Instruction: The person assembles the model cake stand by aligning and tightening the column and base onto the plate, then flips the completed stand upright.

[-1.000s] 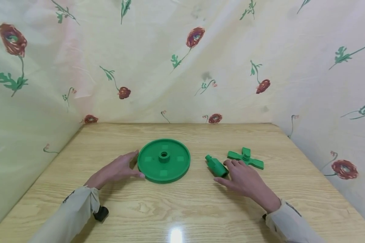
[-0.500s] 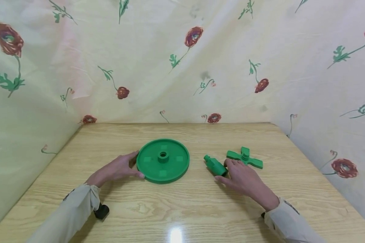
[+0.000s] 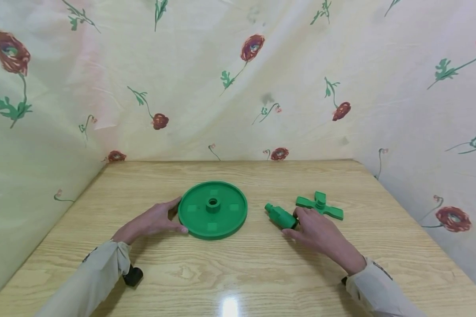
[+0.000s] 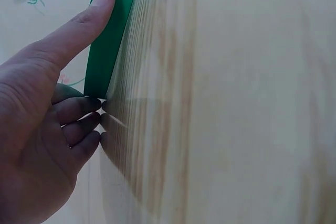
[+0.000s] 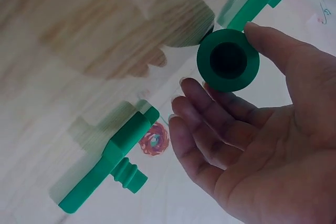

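A round green disc (image 3: pixel 227 219) with a raised rim and a hollow hub lies flat on the table. My left hand (image 3: pixel 156 218) touches its left edge; in the left wrist view the straight thumb lies against the rim, and the other fingers are loosely bent beside it. To the right, a green bottle-shaped piece (image 3: pixel 280 216) with a narrow tip lies on its side. My right hand (image 3: pixel 319 231) pinches its wide, hollow end between thumb and index finger. Just beyond that hand lies a green three-armed piece (image 3: pixel 333 212), whose ribbed peg shows in the right wrist view.
The wooden table (image 3: pixel 206 281) runs back to a flower-printed cloth (image 3: pixel 206 79), which also hangs along both sides. A black block (image 3: pixel 133 276) sits under the left sleeve cuff. Light reflects off the table near its front.
The right thumb and index finger have closed on the wide end of the bottle-shaped piece, which has turned slightly with its tip lower. The left hand and disc have stayed put.
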Demonstrator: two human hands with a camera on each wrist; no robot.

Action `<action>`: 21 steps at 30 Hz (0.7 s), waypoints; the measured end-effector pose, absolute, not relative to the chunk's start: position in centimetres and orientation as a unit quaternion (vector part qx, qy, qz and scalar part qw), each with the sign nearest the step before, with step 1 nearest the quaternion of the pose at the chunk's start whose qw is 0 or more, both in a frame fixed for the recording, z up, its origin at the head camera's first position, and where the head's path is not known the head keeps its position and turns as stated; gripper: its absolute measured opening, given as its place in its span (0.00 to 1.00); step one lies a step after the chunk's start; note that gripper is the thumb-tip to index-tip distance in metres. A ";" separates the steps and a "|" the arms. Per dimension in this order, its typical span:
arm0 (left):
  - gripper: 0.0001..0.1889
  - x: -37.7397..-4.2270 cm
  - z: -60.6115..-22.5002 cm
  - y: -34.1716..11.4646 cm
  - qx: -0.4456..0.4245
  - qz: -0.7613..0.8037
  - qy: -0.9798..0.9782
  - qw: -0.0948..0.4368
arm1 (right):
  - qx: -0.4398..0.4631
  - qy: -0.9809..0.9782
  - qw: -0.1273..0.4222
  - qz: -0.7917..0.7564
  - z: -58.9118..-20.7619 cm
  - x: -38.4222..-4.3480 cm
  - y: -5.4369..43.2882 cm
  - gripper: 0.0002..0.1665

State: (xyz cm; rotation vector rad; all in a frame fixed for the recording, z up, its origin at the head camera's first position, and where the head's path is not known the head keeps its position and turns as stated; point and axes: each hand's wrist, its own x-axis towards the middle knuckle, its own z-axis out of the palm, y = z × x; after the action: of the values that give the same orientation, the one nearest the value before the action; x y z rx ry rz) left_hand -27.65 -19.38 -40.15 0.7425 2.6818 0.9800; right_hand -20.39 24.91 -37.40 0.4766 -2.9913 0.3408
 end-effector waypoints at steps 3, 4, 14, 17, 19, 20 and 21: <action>0.61 -27.6 -40.2 -19.4 0.250 0.329 0.905 0.095 | 0.155 -0.977 0.050 0.136 -37.2 -20.5 24.9 0.26; 0.61 -27.6 -40.2 -19.4 0.250 0.330 0.906 0.095 | 0.153 -0.976 0.053 0.147 -37.2 -20.6 24.9 0.25; 0.61 -27.7 -40.3 -19.4 0.251 0.337 0.902 0.098 | 0.179 -0.945 0.141 0.235 -37.0 -21.4 23.9 0.23; 0.61 -27.7 -40.4 -19.5 0.256 0.338 0.900 0.098 | 0.193 -0.933 0.185 0.242 -37.0 -21.6 23.4 0.26; 0.61 -27.8 -40.4 -19.4 0.255 0.339 0.900 0.099 | 0.211 -0.921 0.218 0.245 -37.0 -21.9 23.1 0.27; 0.61 -27.8 -40.5 -19.4 0.254 0.340 0.900 0.100 | 0.221 -0.914 0.234 0.246 -37.0 -22.0 22.9 0.27; 0.61 -27.9 -40.5 -19.4 0.254 0.341 0.899 0.101 | 0.230 -0.908 0.248 0.247 -37.0 -22.2 22.7 0.28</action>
State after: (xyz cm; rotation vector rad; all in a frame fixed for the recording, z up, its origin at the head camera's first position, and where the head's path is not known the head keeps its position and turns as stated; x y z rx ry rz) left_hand -27.86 -19.39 -40.47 0.7492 2.6563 1.0081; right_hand -22.22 22.72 -37.03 0.6267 -2.4745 0.6741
